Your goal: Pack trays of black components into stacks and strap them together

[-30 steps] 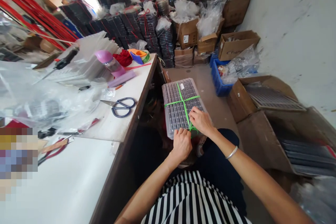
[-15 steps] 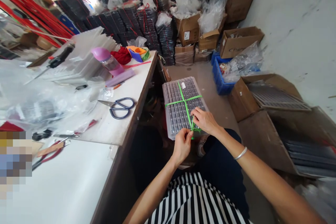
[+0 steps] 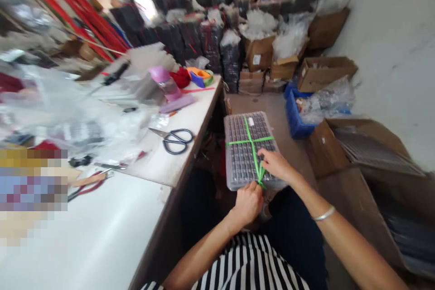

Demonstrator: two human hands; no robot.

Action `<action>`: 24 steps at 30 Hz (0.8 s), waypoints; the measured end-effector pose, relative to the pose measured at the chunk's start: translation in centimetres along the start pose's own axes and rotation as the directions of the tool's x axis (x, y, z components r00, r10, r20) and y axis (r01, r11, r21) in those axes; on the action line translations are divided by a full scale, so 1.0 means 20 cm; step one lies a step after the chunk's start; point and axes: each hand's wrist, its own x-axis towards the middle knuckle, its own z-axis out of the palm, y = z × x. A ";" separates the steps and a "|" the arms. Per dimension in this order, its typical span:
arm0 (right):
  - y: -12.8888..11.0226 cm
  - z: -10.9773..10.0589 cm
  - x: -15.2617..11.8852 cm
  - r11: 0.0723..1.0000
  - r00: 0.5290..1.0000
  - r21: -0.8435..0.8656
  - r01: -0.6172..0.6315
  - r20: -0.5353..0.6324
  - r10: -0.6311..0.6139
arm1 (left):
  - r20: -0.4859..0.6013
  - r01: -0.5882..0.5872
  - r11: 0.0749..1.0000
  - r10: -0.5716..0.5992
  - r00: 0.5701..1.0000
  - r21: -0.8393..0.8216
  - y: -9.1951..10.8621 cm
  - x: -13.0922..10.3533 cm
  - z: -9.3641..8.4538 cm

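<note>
A stack of clear plastic trays filled with small dark parts rests on my lap, bound crosswise with green strap. My left hand is closed on the strap's end at the stack's near edge. My right hand presses on the near right part of the stack and pinches the strap by the knot. A silver bangle is on my right wrist.
A white table at my left carries blue-handled scissors, red-handled pliers, plastic bags, a pink-capped bottle. Open cardboard boxes with trays stand at my right, a blue crate beyond. Bundled dark tray stacks fill the back.
The view has shifted and blurred. My left hand has closed and pulled the strap end toward me; my right hand stays at the knot on the stack.
</note>
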 end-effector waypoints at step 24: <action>-0.10 0.43 -0.45 0.748 0.901 0.620 -0.238 -0.146 0.408 | 0.088 0.267 0.741 -0.273 0.958 -0.616 -0.08 0.02 -0.09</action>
